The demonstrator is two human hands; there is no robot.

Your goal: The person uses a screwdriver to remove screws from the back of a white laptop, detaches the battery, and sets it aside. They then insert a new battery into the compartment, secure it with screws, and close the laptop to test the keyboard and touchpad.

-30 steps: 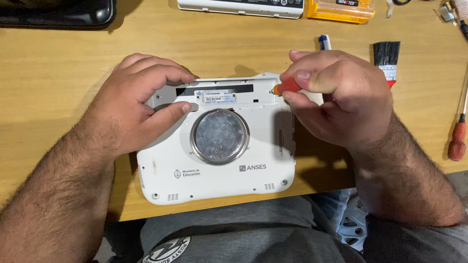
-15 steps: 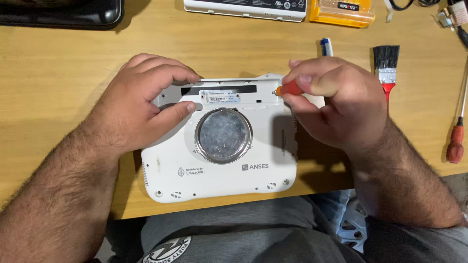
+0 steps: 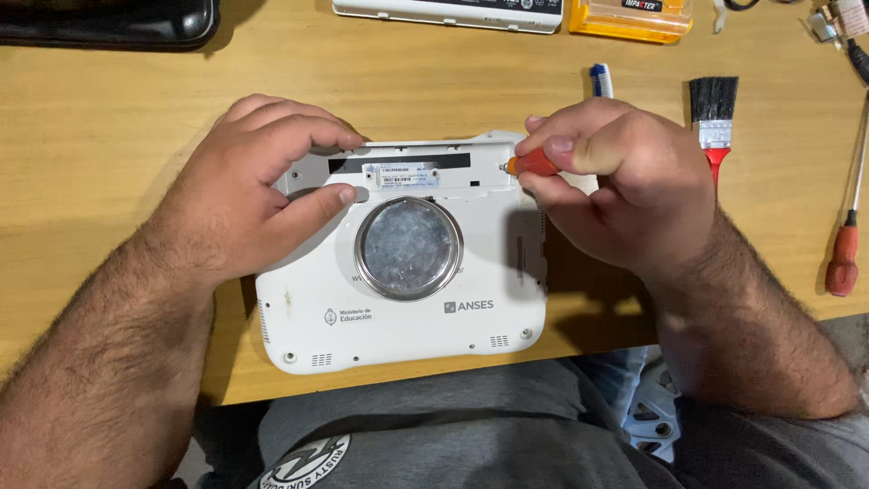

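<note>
On one white device (image 3: 398, 299), the left hand (image 3: 249, 195) presses spread, the right hand (image 3: 625, 181) pinching one orange-handled screwdriver (image 3: 532, 164).

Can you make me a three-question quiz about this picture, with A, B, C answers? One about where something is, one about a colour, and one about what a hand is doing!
1. Where is the round metal dish?
A. on the white device
B. on the bare table
C. in a hand

2. What colour is the paintbrush handle?
A. blue
B. red
C. green

3. What is the right hand doing?
A. lying flat and empty
B. gripping an orange-handled screwdriver
C. holding the paintbrush

Answers:
1. A, since the dish sits on the white device.
2. B, red shows below the black bristles.
3. B, its fingers wrap the orange-handled screwdriver, whose tip is at the device's top edge.
</note>
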